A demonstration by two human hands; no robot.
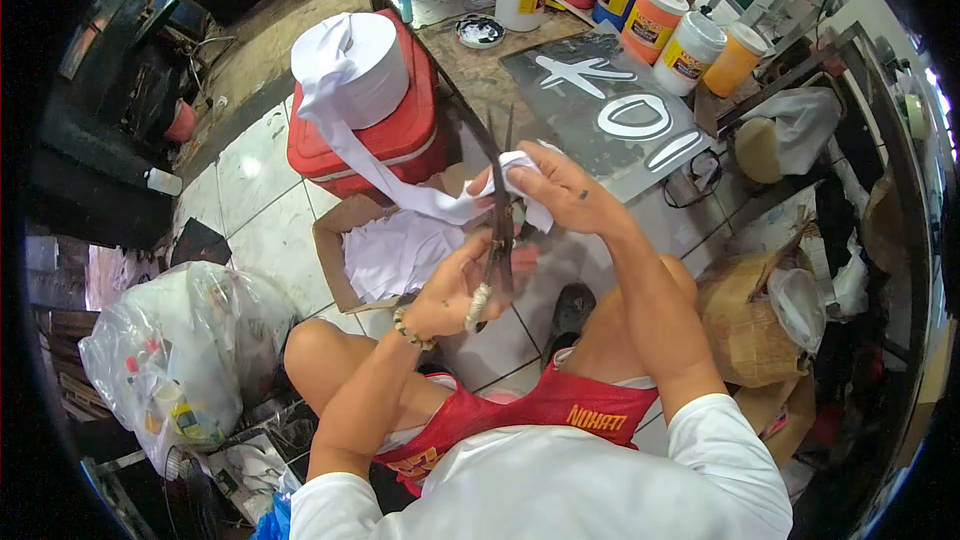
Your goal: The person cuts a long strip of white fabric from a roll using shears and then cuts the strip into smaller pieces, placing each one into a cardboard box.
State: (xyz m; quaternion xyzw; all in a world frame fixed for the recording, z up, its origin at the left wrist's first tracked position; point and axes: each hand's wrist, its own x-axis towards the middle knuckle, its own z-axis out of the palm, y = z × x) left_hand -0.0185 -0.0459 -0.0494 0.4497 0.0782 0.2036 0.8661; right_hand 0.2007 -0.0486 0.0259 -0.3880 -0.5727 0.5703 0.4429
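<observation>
Dark metal scissors (pixel 503 210) point up and away, with cord wrapped round one handle. My left hand (pixel 455 290) is closed round their handles, a beaded bracelet at its wrist. My right hand (pixel 565 190) pinches a bunched piece of white fabric (pixel 538 212) beside the blades. A white fabric strip (pixel 375 172) runs from a large roll (pixel 365 70) down to the scissors. The roll rests on a red cooler (pixel 420 125). Below the strip, a cardboard box (pixel 325 240) holds cut white pieces (pixel 400 255).
Paint tubs (pixel 655 20) and a stencil sheet (pixel 600 110) stand and lie on the table (pixel 450 50). A clear plastic bag (pixel 190 350) of containers is at left. At right are a brown cardboard box (pixel 745 325) and a dark frame.
</observation>
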